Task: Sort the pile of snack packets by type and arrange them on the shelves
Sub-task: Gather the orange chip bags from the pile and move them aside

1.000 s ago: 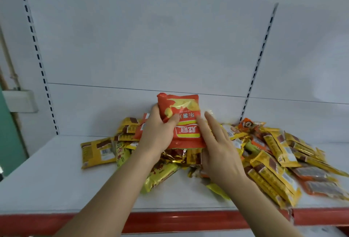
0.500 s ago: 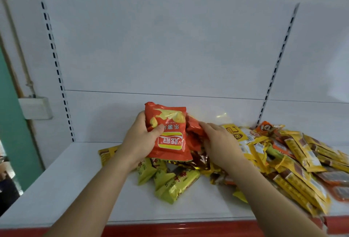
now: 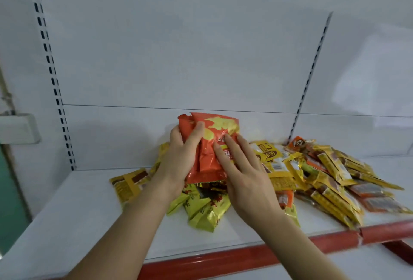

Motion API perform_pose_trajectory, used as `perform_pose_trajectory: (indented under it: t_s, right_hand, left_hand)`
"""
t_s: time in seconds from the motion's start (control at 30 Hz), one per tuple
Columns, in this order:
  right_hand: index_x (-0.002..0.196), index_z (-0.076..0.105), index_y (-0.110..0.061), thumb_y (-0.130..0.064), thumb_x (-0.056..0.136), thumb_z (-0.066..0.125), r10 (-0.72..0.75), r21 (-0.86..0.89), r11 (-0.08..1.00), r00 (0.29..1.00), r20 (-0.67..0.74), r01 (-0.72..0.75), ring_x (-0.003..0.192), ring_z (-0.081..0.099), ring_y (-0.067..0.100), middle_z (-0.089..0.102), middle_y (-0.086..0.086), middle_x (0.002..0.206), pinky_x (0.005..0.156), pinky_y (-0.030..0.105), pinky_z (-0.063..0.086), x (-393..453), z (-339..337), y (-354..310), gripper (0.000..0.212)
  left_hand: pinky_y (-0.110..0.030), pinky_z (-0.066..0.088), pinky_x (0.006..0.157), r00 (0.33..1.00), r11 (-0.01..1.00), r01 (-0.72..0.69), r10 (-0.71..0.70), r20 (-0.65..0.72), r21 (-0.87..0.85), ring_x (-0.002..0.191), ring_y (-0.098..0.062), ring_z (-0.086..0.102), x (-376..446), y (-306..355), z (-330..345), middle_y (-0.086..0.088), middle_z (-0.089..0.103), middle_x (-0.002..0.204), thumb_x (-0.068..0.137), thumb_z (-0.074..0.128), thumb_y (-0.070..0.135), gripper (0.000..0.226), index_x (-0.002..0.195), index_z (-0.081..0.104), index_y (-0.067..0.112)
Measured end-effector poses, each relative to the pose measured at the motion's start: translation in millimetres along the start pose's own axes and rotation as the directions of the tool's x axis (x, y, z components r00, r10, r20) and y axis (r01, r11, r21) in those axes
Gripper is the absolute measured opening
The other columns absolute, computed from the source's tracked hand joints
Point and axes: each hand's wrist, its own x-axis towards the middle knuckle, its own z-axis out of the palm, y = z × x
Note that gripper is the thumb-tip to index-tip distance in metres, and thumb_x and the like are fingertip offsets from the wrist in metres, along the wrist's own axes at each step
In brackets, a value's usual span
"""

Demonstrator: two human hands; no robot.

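Since the earlier frame the right hand [image 3: 243,174] has left the pile and now lies with straight fingers flat against the front of the orange packets [image 3: 211,145], no longer curled. White shelf [image 3: 73,212] with a red front edge carries the whole pile of snack packets [image 3: 312,179], which spreads from the centre to the right edge. Long yellow packets [image 3: 335,195] lie overlapping on the right; one yellow-brown packet [image 3: 129,182] lies apart on the left. Crumpled yellow-green packets [image 3: 205,210] sit below the hands at the front. The left hand [image 3: 181,157] grips the orange packets, thumb across the front, holding them upright above the pile's centre. They are glossy orange-red with a yellow print, and at least two are held together.
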Motion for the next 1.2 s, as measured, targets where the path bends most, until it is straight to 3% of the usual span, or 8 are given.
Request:
perform_pose_trajectory:
  t_s: [0.23,0.33,0.43,0.63,0.77,1.0,1.1,1.2]
  right_hand:
    - [0.158,0.025,-0.022,-0.019,0.095,0.034,-0.071,0.261,0.963,0.997,0.027,0.061,0.155,0.008,0.022,0.015,0.0,0.167,0.122,0.04,0.023,-1.7,-6.1,-3.9,0.064]
    - [0.158,0.023,-0.024,-0.023,0.097,0.033,0.195,0.333,0.924,0.981,0.005,-0.185,0.152,0.019,0.021,0.017,-0.001,0.166,0.118,0.045,0.035,9.3,-4.9,11.3,0.062]
    - [0.159,0.016,-0.025,-0.026,0.099,0.045,0.315,0.217,0.913,0.934,0.166,-0.347,0.154,0.008,0.022,0.01,-0.001,0.167,0.12,0.048,0.029,22.5,3.3,21.9,0.066]
    - [0.156,0.019,-0.035,-0.05,0.094,0.05,0.124,0.07,0.983,0.9,0.419,-0.168,0.148,0.027,0.027,0.027,-0.002,0.162,0.118,0.048,0.03,48.6,29.5,21.9,0.071]
    - [0.146,0.043,-0.03,-0.03,0.101,0.047,0.17,0.09,0.977,0.958,0.231,-0.195,0.113,0.062,0.029,0.058,-0.002,0.139,0.085,0.041,0.054,58.6,34.5,23.2,0.046]
    - [0.153,0.032,-0.024,-0.018,0.104,0.045,0.383,0.299,0.897,0.91,-0.157,-0.326,0.082,0.062,0.032,0.068,0.01,0.112,0.06,0.033,0.037,65.1,-9.2,36.8,0.051]
    - [0.153,0.035,-0.021,-0.016,0.104,0.047,0.257,0.26,0.949,0.915,-0.309,-0.179,0.092,0.064,0.03,0.063,0.007,0.127,0.061,0.032,0.043,55.5,-24.2,23.2,0.051]
    - [0.152,0.038,-0.02,-0.019,0.101,0.053,0.109,0.191,0.98,0.964,-0.243,-0.063,0.125,0.056,0.031,0.046,0.009,0.15,0.086,0.045,0.057,35.2,-22.0,13.9,0.053]
  left_hand:
    - [-0.044,0.06,0.093,0.963,0.897,-0.236,0.268,-0.037,0.375,0.114,-0.017,0.066,-0.5,-2.0,-19.3,0.008,0.056,0.141,0.094,0.071,0.044,0.083,0.157,0.017,0.04]
    - [-0.028,0.06,0.077,0.958,0.897,-0.233,0.278,-0.071,0.375,0.102,-0.009,0.066,0.5,2.8,-32.7,0.011,0.053,0.139,0.095,0.068,0.041,0.087,0.16,0.01,0.04]
    - [-0.019,0.05,0.067,0.946,0.899,-0.214,0.288,-0.148,0.382,0.098,-0.006,0.06,3.6,5.7,-46.7,0.014,0.047,0.134,0.096,0.068,0.037,0.089,0.162,0.008,0.037]
    - [-0.036,0.058,0.081,0.938,0.915,-0.163,0.26,-0.231,0.368,0.116,-0.021,0.063,5.8,0.9,-67.2,0.005,0.05,0.149,0.093,0.071,0.039,0.089,0.16,0.012,0.04]
    - [-0.045,0.057,0.094,0.93,0.916,-0.152,0.26,-0.259,0.372,0.119,-0.021,0.063,4.8,-0.3,-80.6,0.005,0.052,0.149,0.092,0.074,0.039,0.09,0.16,0.014,0.04]
    - [-0.048,0.057,0.096,0.911,0.9,-0.168,0.298,-0.286,0.403,0.12,-0.023,0.063,8.4,5.5,-76.6,0.005,0.05,0.151,0.094,0.071,0.039,0.088,0.16,0.013,0.04]
    - [-0.045,0.059,0.091,0.92,0.887,-0.191,0.312,-0.239,0.42,0.117,-0.022,0.064,9.8,4.7,-52.0,0.003,0.049,0.151,0.094,0.068,0.043,0.088,0.16,0.01,0.041]
    - [-0.05,0.06,0.092,0.942,0.901,-0.227,0.3,-0.152,0.37,0.116,-0.02,0.066,12.2,2.4,-22.8,0.005,0.052,0.15,0.092,0.069,0.048,0.086,0.155,0.011,0.051]
